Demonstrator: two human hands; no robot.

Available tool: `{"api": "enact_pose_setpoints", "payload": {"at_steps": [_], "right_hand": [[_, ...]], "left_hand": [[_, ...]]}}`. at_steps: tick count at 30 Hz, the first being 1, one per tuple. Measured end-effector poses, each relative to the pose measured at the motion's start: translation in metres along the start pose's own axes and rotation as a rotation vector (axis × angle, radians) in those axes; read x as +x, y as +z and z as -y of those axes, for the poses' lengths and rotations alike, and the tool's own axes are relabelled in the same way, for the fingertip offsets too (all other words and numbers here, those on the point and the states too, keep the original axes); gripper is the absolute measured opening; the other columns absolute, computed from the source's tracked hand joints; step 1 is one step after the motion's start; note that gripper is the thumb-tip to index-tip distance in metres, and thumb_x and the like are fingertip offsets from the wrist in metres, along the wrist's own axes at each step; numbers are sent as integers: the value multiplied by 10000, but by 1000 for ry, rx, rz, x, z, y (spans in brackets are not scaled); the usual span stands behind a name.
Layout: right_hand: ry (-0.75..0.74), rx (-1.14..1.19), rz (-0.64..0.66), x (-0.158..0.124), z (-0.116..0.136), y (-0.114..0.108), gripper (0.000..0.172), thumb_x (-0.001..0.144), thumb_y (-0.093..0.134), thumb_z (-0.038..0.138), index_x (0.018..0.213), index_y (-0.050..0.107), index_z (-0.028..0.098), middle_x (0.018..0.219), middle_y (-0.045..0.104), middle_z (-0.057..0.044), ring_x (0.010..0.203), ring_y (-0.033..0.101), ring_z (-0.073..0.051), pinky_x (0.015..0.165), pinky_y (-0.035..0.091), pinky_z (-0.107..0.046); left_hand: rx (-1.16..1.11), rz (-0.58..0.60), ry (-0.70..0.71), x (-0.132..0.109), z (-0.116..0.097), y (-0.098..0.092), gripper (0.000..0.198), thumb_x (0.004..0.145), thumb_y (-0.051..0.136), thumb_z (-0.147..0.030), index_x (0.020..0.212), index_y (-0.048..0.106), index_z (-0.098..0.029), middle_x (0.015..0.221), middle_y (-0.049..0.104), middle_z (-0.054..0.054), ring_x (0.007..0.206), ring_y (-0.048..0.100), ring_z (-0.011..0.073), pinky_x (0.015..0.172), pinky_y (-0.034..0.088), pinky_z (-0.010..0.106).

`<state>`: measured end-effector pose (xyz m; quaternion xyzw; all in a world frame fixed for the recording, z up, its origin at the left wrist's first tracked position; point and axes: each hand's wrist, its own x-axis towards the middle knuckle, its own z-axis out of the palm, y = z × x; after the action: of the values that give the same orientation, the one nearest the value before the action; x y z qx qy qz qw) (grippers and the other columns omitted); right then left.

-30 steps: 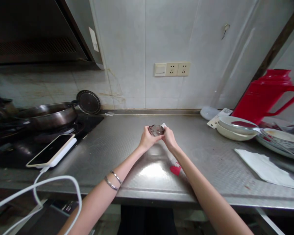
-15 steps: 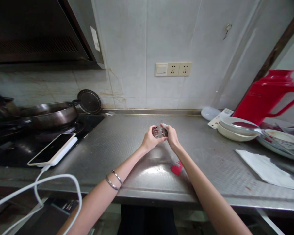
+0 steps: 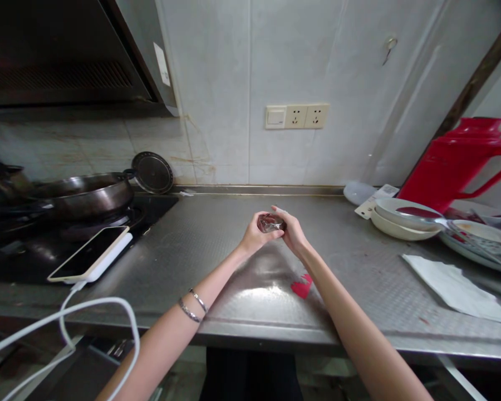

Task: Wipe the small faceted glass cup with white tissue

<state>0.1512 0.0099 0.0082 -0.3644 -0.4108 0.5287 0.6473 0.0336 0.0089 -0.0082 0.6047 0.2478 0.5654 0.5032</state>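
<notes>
Between my hands, above the middle of the steel counter, is a small clear glass (image 3: 270, 223) with dark and reddish glints. My left hand (image 3: 254, 234) wraps it from the left, thumb along the near side. From the right, my right hand (image 3: 293, 229) curls around it, with something whitish at its fingers that I cannot make out. The hands meet in front, and part of the glass is hidden behind them. A ragged red piece, perhaps paper (image 3: 302, 285), lies on the counter beside my right forearm.
At left, a phone (image 3: 89, 253) with a white cable lies at the edge of the stove, near a steel pan (image 3: 83, 195). To the right are stacked bowls (image 3: 404, 225), a red thermos jug (image 3: 455, 161) and a white napkin (image 3: 455, 287). Wall sockets (image 3: 307, 116) are behind.
My right hand has turned slightly, its fingers now reaching farther over the top of the glass. My left hand has barely moved.
</notes>
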Motion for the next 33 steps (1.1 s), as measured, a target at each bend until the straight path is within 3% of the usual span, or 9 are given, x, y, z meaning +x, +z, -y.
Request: {"api": "enact_pose_setpoints", "payload": {"at_steps": [6,15,17,20,24,27,33], "right_hand": [[62,43,-91,2,-5,3,263,750,507,327,882,673,171,728,722,-12,769,671,-189,754,500,-289],[93,138,-90,-4,-10,16,190,781,484,289,802,656,212,741,725,13,762,670,-170,721,521,-266],[96,146,-114,-2,-11,15,172,770,499,285,787,653,210,750,724,13,747,666,-162,705,523,-257],[91,135,-178,2,-10,8,149,748,520,281,766,647,204,701,711,19,691,652,-148,650,517,-235],[96,90,-192,8,-7,-4,175,728,509,268,769,661,190,603,679,15,612,635,-158,559,491,-236],[107,49,-173,10,-5,-8,222,729,482,275,766,677,177,619,689,-9,602,640,-175,552,491,-261],[68,-7,-140,9,-11,-3,230,740,504,311,785,685,176,740,719,-21,735,653,-186,673,501,-272]], "left_hand": [[37,12,14,-1,3,-1,707,493,869,-273,1063,465,-166,1024,625,75,978,604,196,934,448,380],[464,-221,150,-5,7,-3,837,510,864,-300,1197,405,-169,1154,561,128,1110,550,274,989,413,436],[459,-199,121,-4,10,-4,886,530,852,-300,1250,356,-159,1197,544,151,1146,531,288,1007,397,454],[368,-35,42,-3,14,-6,934,575,822,-275,1317,269,-151,1232,537,168,1156,537,280,1022,390,457],[252,96,8,-3,15,-4,808,601,801,-251,1263,348,-155,1194,571,154,1084,584,257,985,432,440],[236,78,-13,-4,12,-2,803,537,846,-261,1207,416,-159,1135,605,136,1033,606,251,956,450,440],[395,-85,-28,-1,14,-5,767,454,883,-325,1093,505,-131,1084,611,130,1023,595,254,945,443,434]]}}
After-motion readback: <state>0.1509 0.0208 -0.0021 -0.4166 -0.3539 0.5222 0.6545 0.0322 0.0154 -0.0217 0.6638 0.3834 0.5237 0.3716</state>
